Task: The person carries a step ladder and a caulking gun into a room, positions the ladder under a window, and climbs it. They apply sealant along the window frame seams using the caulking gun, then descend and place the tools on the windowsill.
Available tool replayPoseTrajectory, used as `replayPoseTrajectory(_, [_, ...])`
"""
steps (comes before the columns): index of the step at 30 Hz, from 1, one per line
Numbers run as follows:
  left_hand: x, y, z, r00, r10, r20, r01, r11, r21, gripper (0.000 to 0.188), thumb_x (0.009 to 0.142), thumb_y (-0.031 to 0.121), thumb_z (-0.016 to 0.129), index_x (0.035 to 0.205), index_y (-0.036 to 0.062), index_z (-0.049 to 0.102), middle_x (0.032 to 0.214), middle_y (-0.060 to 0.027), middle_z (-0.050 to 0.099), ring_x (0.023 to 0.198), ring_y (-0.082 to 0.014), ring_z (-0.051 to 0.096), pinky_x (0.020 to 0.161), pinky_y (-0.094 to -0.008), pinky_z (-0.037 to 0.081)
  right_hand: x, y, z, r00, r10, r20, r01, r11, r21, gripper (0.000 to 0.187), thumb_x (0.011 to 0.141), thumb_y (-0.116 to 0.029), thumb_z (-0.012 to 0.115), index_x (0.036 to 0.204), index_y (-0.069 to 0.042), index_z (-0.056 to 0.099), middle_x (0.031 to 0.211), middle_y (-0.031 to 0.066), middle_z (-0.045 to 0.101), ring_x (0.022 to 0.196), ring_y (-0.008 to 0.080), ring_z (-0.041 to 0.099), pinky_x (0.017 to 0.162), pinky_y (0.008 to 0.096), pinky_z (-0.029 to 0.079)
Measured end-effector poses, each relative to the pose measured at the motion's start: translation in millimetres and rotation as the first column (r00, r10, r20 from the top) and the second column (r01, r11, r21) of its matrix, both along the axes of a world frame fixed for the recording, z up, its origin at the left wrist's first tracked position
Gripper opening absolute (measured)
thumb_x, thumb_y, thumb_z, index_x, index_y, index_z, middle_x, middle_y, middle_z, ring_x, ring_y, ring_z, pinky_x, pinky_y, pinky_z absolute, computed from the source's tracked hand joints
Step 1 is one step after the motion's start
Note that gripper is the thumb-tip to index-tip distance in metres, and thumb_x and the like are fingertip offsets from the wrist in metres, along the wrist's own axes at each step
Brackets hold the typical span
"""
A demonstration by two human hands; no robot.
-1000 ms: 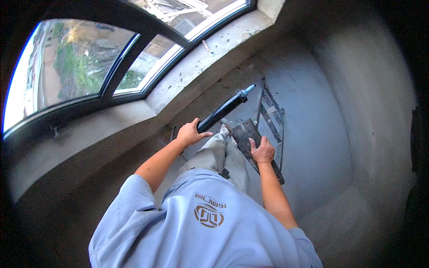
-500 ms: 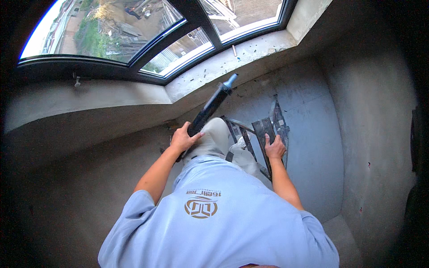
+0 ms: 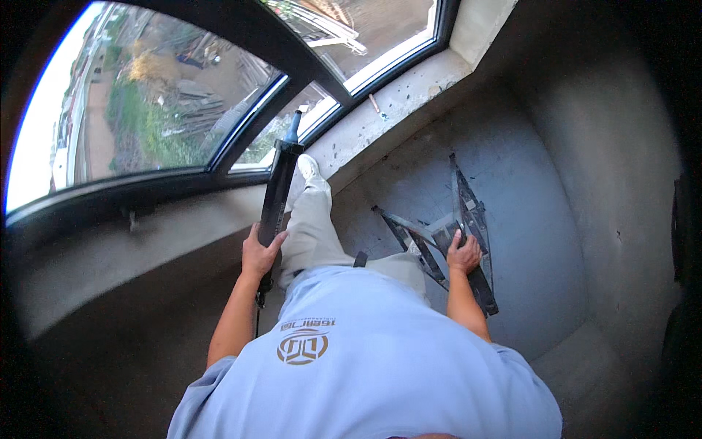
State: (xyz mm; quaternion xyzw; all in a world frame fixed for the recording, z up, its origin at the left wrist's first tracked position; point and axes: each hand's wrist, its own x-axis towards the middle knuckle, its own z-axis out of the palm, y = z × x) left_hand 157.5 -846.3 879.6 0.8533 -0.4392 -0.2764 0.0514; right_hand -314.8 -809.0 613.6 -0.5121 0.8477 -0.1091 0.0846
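My left hand (image 3: 262, 252) is wrapped round the barrel of a black caulking gun (image 3: 278, 186), which stands nearly upright in view. Its blue-grey nozzle points away from me, in front of the window. Low on the right, my right hand (image 3: 465, 256) is closed over the top of a dark, stained stepladder (image 3: 482, 291). The ladder's legs spread out toward the floor beyond the hand. Part of its frame is hidden by my hand and leg.
My white shoe (image 3: 310, 168) is on the pale windowsill (image 3: 358, 143), beside the dark-framed window (image 3: 307, 69). A small thin tool (image 3: 377, 106) lies farther along the sill. Bare grey wall (image 3: 621, 197) rises on the right. Grey floor (image 3: 530, 219) surrounds the ladder.
One foot has come up onto the sill. The caulking gun has swung left and more upright in my left hand. My right hand stays on the stepladder, whose top now appears farther right.
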Motion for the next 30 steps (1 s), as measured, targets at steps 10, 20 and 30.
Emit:
replayPoseTrajectory(10, [41.8, -34.2, -24.0, 0.995, -0.023, -0.098, 0.042, 0.978, 0.203, 0.078, 0.077, 0.053, 0.083, 0.121, -0.0062, 0.062, 0.114, -0.0266, 0.071, 0.108, -0.0367, 0.069, 0.094, -0.0426, 0.051, -11.4, -8.2, -19.3, 0.997, 0.065, -0.045, -0.057, 0.986, 0.154, 0.045, 0.099, -0.048, 0.053, 0.097, -0.004, 0.061, 0.099, 0.0182, 0.066, 0.097, 0.0410, 0.062, 0.083, 0.0510, 0.046])
replayPoseTrajectory(20, [-9.4, 12.7, -7.7, 0.969, -0.104, -0.223, 0.079, 0.990, -0.116, 0.066, 0.078, 0.048, 0.084, 0.120, 0.0017, 0.061, 0.105, -0.0212, 0.073, 0.098, -0.0337, 0.072, 0.087, -0.0408, 0.054, -12.4, 8.5, -30.2, 1.000, 0.000, -0.001, 0.000, 0.991, 0.135, 0.053, 0.100, -0.054, 0.047, 0.097, -0.004, 0.063, 0.100, 0.0188, 0.068, 0.097, 0.0416, 0.062, 0.083, 0.0530, 0.046])
replayPoseTrajectory(30, [-13.0, -27.8, 19.1, 0.948, -0.165, -0.273, 0.105, 0.969, -0.222, 0.065, 0.080, 0.046, 0.084, 0.117, -0.0020, 0.061, 0.098, -0.0191, 0.074, 0.088, -0.0280, 0.071, 0.084, -0.0379, 0.054, -12.8, 12.1, -15.8, 1.000, 0.004, -0.002, -0.004, 1.000, -0.007, 0.052, 0.099, -0.055, 0.049, 0.094, -0.006, 0.063, 0.096, 0.0184, 0.067, 0.093, 0.0421, 0.062, 0.081, 0.0538, 0.045])
